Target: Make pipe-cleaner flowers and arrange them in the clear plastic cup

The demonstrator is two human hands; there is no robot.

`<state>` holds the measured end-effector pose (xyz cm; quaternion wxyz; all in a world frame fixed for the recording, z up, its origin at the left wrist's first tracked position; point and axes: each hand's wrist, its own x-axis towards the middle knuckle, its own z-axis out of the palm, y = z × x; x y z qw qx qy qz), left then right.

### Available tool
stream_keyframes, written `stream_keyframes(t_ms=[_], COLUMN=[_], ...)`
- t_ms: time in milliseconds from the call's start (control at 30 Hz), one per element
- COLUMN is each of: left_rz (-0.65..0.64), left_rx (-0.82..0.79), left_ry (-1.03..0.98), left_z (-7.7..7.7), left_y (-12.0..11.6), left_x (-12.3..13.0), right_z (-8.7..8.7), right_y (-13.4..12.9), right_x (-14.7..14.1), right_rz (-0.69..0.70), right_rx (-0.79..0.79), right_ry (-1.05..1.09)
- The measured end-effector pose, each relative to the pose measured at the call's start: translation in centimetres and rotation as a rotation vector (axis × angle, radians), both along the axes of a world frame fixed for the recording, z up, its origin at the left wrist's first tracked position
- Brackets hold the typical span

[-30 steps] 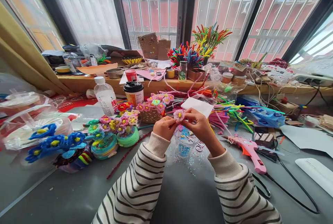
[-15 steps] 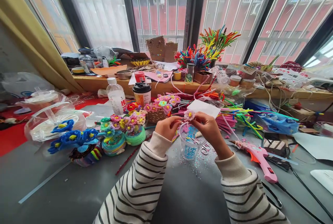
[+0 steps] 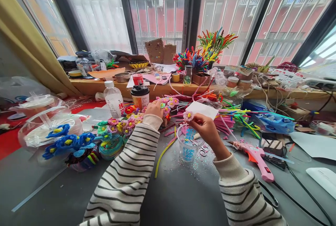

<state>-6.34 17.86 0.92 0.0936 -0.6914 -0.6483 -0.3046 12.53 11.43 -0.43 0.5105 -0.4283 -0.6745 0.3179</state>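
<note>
Pinched between the fingertips of my right hand (image 3: 206,128) is a pale pink pipe-cleaner flower (image 3: 188,115) with a yellow centre. It is held just above a clear plastic cup (image 3: 187,149) with blue print. My left hand (image 3: 153,109) reaches to the basket of pink pipe-cleaner flowers (image 3: 170,102); its fingers are partly hidden among the blooms, so I cannot make out whether it grips anything. Small scissors (image 3: 203,151) lie beside the cup amid scattered glitter. A yellow-green pipe cleaner (image 3: 161,159) rests on the grey table left of the cup.
A pink glue gun (image 3: 258,159) with its cord lies at the right. To the left stand blue pipe-cleaner flowers (image 3: 68,142), a water bottle (image 3: 113,100) and a lidded coffee cup (image 3: 140,97). Loose pipe cleaners (image 3: 225,122) and a white card (image 3: 201,109) lie behind my right hand.
My left hand has moved away from the flower, left and forward to the flower basket. My right hand still holds the pink flower. The yellow-green pipe cleaner now shows on the table.
</note>
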Motion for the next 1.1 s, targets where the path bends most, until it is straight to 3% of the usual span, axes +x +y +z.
stream_keyframes(t_ms=[267, 367, 500, 567, 667, 900, 1100], left_rz=[-0.026, -0.064, -0.232, -0.289, -0.377, -0.480, -0.573], left_rx=[0.101, 0.277, 0.575, 0.645, 0.607, 0.415, 0.451], left_ry=[-0.039, -0.131, -0.251, -0.324, -0.386, -0.574, -0.924], left_z=[0.0, 0.6, 2.0, 2.6, 2.7, 0.6, 2.1], left_y=[0.3, -0.7, -3.4, -4.9, -6.4, -6.7, -8.2], left_x=[-0.3, 0.0, 0.9, 1.5, 2.0, 2.4, 3.0], right_z=[0.2, 0.3, 0.3, 0.3, 0.3, -0.1, -0.1], right_y=[0.0, 0.0, 0.0, 0.0, 0.0, 0.2, 0.3], right_x=[0.1, 0.1, 0.1, 0.0, 0.0, 0.1, 0.0], right_rz=[0.014, 0.002, 0.004, 0.007, 0.006, 0.028, 0.003], right_rx=[-0.013, 0.000, 0.028, 0.035, 0.030, 0.031, 0.057], right_ry=[0.008, 0.002, 0.032, 0.049, 0.060, 0.039, 0.005])
